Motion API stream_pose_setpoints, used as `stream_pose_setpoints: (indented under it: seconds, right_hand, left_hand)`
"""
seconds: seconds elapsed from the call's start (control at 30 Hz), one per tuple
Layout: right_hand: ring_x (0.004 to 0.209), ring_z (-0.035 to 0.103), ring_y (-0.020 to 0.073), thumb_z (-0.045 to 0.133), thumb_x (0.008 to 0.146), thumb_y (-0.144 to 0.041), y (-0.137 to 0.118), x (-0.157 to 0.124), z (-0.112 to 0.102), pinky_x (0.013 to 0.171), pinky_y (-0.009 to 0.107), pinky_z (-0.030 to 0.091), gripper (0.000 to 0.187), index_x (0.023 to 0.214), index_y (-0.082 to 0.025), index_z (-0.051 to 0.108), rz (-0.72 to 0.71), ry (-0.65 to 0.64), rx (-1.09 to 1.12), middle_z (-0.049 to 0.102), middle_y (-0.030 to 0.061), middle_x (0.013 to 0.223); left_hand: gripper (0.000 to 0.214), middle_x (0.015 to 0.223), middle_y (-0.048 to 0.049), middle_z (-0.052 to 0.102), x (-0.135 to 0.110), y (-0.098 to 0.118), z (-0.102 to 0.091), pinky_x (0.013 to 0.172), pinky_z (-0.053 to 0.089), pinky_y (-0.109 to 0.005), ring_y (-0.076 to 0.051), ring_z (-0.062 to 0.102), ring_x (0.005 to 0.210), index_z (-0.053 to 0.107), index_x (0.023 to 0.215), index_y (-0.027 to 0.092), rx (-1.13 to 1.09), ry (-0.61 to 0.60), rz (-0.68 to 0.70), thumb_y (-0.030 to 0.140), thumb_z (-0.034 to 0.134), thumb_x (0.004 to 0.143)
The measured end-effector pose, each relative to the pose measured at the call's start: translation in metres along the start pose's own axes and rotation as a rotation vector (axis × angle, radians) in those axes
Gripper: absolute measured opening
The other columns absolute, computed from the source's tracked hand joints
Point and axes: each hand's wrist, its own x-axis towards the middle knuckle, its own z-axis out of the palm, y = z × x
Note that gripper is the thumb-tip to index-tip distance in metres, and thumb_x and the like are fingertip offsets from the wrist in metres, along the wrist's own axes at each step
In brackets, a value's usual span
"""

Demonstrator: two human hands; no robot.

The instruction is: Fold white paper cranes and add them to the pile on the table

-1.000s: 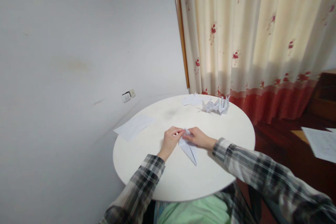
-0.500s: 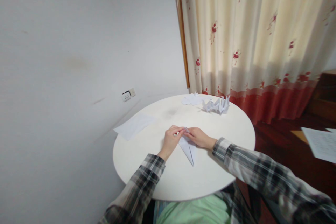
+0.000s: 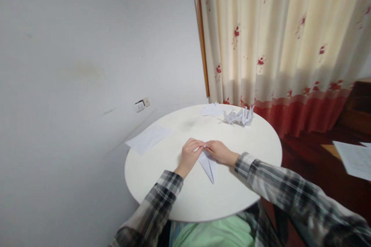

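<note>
A piece of folded white paper (image 3: 208,166) lies on the round white table (image 3: 232,195), its long narrow point toward me. My left hand (image 3: 191,152) pinches the paper's far end from the left, fingers closed. From the other side my right hand (image 3: 220,151) grips the same far end, its fingertips almost meeting those of the left. Between the fingers the top of the paper is mostly hidden. A slit runs down the middle of the visible part to the tip.
Several folded paper cranes (image 3: 239,116) stand at the table's back right. Behind them lie more white papers (image 3: 211,110). A flat sheet (image 3: 149,139) overhangs the left edge near the wall (image 3: 72,123). Written sheets (image 3: 352,158) are off to the right, below the curtain (image 3: 284,46).
My fingertips have drawn slightly closer together over the paper's far end, covering its top. The paper and both arms stay in nearly the same place.
</note>
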Motion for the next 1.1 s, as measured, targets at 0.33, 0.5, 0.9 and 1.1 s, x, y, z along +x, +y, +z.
stream_pose_setpoints:
  seconds: [0.33,0.5,0.9,1.1]
  right_hand:
    - [0.076,0.055,0.0134,0.03,0.088,-0.026,-0.001,0.001,-0.003,0.068,0.022,0.037,0.029,0.085,-0.015,0.057,0.027,0.009,-0.068,0.062,0.006,0.081]
    - [0.076,0.055,0.0134,0.032,0.087,-0.026,-0.001,0.001,-0.004,0.069,0.022,0.036,0.027,0.083,-0.015,0.057,0.061,0.017,-0.068,0.062,0.0059,0.078]
    - [0.078,0.056,0.0129,0.032,0.087,-0.024,0.004,0.0,-0.001,0.07,0.021,0.036,0.027,0.09,-0.016,0.057,0.109,0.037,0.044,0.063,0.0054,0.085]
    - [0.073,0.053,0.0124,0.033,0.087,-0.024,0.003,0.0,-0.003,0.068,0.021,0.035,0.026,0.082,-0.016,0.057,0.157,0.112,0.026,0.06,0.0038,0.078]
  left_hand:
    - [0.006,0.07,-0.0022,0.066,0.002,0.002,-0.002,0.064,0.046,-0.028,-0.014,0.056,0.068,0.064,0.071,0.019,-0.003,0.028,0.032,0.019,0.058,0.072]
    - [0.008,0.072,-0.0024,0.065,0.001,0.005,-0.003,0.066,0.046,-0.028,-0.014,0.057,0.069,0.064,0.072,0.019,0.01,0.005,-0.002,0.021,0.056,0.074]
    - [0.018,0.082,-0.0036,0.062,-0.003,-0.008,0.003,0.062,0.043,-0.025,-0.014,0.055,0.072,0.061,0.086,0.018,-0.011,-0.058,-0.304,0.03,0.057,0.073]
    - [0.015,0.07,-0.0015,0.064,-0.011,-0.029,0.013,0.06,0.042,-0.024,-0.014,0.056,0.066,0.064,0.073,0.016,-0.103,-0.187,-0.475,0.027,0.053,0.073]
